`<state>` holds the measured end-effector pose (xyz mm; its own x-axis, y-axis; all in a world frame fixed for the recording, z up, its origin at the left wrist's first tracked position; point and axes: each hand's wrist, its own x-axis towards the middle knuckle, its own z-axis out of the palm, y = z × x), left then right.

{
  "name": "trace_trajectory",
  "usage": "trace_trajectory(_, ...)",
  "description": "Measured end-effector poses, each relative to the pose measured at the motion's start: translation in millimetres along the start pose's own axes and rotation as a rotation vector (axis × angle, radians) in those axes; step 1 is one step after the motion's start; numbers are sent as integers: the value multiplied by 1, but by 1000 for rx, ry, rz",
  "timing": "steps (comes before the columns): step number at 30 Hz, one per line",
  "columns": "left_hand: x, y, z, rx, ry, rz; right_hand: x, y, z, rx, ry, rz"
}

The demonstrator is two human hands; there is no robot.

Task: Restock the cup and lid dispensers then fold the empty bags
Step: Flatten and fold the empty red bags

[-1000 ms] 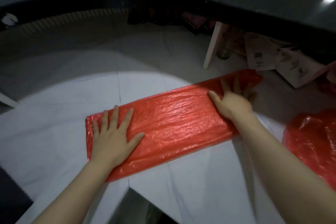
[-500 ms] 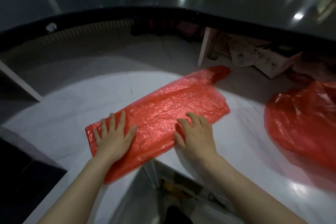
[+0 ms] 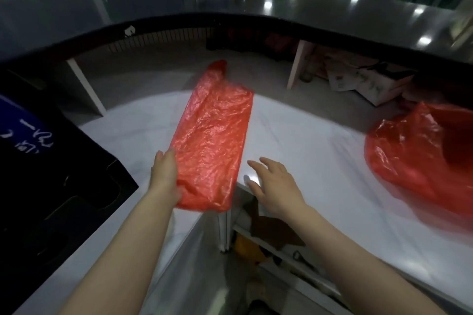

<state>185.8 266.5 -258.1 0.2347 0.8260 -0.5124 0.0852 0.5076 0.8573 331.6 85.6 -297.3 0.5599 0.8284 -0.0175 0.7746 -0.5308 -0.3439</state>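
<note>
red bag [image 3: 212, 140] now swung lengthwise, near end in left hand [image 3: 165, 176] grip; right hand [image 3: 275, 184] off it, fingers apart

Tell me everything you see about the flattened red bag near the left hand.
The flattened red bag is thin, crinkled, glossy plastic, folded into a long strip. It lies on the white counter, its far end narrowing to a handle, its near end hanging over the counter's edge. The left hand holds its near left edge; the right hand is apart from it.

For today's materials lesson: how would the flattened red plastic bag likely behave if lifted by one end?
The flattened red bag is thin, crinkled film, so it would probably droop limply. It looks very light. Its glossy surface may slide on the smooth white counter where the left hand grips it.
</note>
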Motion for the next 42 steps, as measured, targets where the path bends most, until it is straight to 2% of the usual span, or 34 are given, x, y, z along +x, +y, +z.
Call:
trace_trajectory(1,-10,1,-3,-155,-36,-55,1,-4,1,35,-11,-24)
trace_trajectory(2,-19,1,-4,-212,-56,-79,3,-7,2,72,-9,-52)
trace_trajectory(5,-38,-11,-3,-135,-86,12,14,-11,-2,180,12,-103)
trace_trajectory(6,-39,-19,-5,-13,-60,108,16,-8,-2,191,9,-109)
trace_trajectory(9,-31,-46,-24,572,11,543,19,13,-3,127,-42,-155)
trace_trajectory(11,-27,-59,-32,921,-133,776,19,33,-4,21,-79,-216)
trace_trajectory(13,-26,-72,-33,1242,-347,800,16,51,-5,-30,-121,-244)
trace_trajectory(14,-27,-77,-31,1388,-390,784,15,60,-7,-30,-153,-237)
trace_trajectory(16,-34,-82,-23,1528,-335,825,15,77,-12,-24,-236,-256)
trace_trajectory(19,-50,-90,-1,1454,-173,1058,6,92,-20,-68,-280,-407)
trace_trajectory(21,-59,-98,12,1378,-102,1137,-5,95,-23,-32,-167,-495)
trace_trajectory(23,-67,-105,25,1314,-67,1118,-14,92,-22,49,-1,-562)
trace_trajectory(26,-71,-111,33,1228,-38,1023,-21,95,-21,217,137,-569)
trace_trajectory(28,-73,-111,33,1242,-17,1004,-19,108,-24,263,202,-534)
trace_trajectory(30,-76,-111,35,1324,-81,988,-16,123,-29,252,271,-520)
trace_trajectory(33,-83,-112,42,1371,-90,1041,-17,137,-37,213,295,-598)
trace_trajectory(37,-85,-112,52,1321,-11,1125,-11,156,-41,62,339,-702)
trace_trajectory(39,-85,-112,52,1266,1,1204,-9,165,-41,81,379,-719)
trace_trajectory(42,-85,-110,51,1224,-76,1398,-11,167,-46,117,274,-709)
